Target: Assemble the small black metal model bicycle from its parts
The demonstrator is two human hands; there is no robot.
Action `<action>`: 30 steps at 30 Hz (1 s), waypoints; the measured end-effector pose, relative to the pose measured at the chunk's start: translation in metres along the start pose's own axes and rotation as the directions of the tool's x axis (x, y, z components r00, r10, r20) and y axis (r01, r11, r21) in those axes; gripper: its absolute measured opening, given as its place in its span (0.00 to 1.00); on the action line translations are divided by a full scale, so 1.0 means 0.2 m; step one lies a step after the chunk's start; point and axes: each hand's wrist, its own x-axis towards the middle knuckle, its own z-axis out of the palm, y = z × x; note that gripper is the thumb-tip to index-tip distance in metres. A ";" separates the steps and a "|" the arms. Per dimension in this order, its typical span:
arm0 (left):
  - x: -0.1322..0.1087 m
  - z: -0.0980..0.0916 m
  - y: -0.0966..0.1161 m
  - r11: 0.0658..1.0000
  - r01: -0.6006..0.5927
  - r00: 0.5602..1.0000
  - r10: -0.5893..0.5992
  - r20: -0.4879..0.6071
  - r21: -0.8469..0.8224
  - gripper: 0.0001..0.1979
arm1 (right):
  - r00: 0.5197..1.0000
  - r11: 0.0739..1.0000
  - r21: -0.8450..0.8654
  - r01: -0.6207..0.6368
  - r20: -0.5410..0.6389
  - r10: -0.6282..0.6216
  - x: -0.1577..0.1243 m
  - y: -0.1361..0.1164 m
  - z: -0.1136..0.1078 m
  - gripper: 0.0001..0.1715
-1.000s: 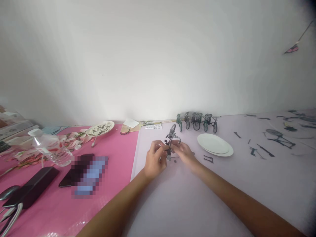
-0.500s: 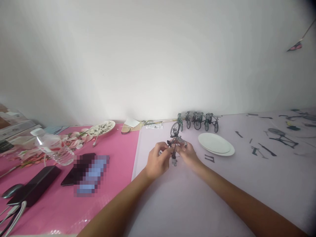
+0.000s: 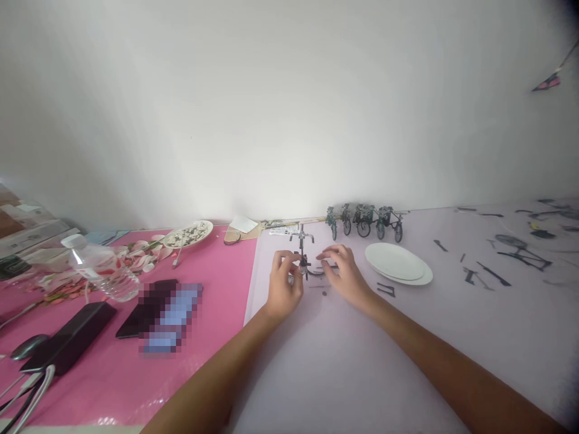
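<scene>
A small model bicycle (image 3: 303,261) is between my hands, its handlebar turned up. My left hand (image 3: 284,288) pinches it from the left, thumb and fingers on its dark middle. To its right, my right hand (image 3: 344,274) hovers with thumb and fingers apart, and no part shows in its grip. A dark curved part (image 3: 316,273) shows low between the hands; whether it belongs to the bicycle I cannot tell. Just below lies a tiny dark round piece (image 3: 324,293) on the pale tabletop.
Several finished model bicycles (image 3: 365,222) stand along the wall. White plates (image 3: 398,263) and a dark forked part (image 3: 386,290) lie to the right, with loose bike parts (image 3: 493,274) farther right. On the pink side are a bottle (image 3: 102,271), a phone (image 3: 169,319) and a power strip (image 3: 70,337).
The model bicycle has been turned and lowered, so its handlebar now points up and its raised wheel no longer shows on top. My right hand has come off it and opened.
</scene>
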 end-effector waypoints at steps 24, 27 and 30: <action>0.08 -0.02 -0.03 0.830 0.484 0.859 -0.511 -0.034 -0.276 0.21 | 0.992 0.991 -0.110 -0.083 0.084 0.092 -0.01 0.01 0.00 0.16; 0.09 -0.03 -0.03 0.828 0.484 0.854 -0.517 -0.055 -0.283 0.20 | 0.970 0.971 0.050 -0.234 -0.054 0.237 -0.02 -0.04 -0.01 0.20; 0.09 -0.04 -0.04 0.821 0.502 0.843 -0.534 -0.057 -0.271 0.20 | 0.961 0.949 0.207 -0.237 -0.090 0.260 -0.03 -0.08 -0.01 0.22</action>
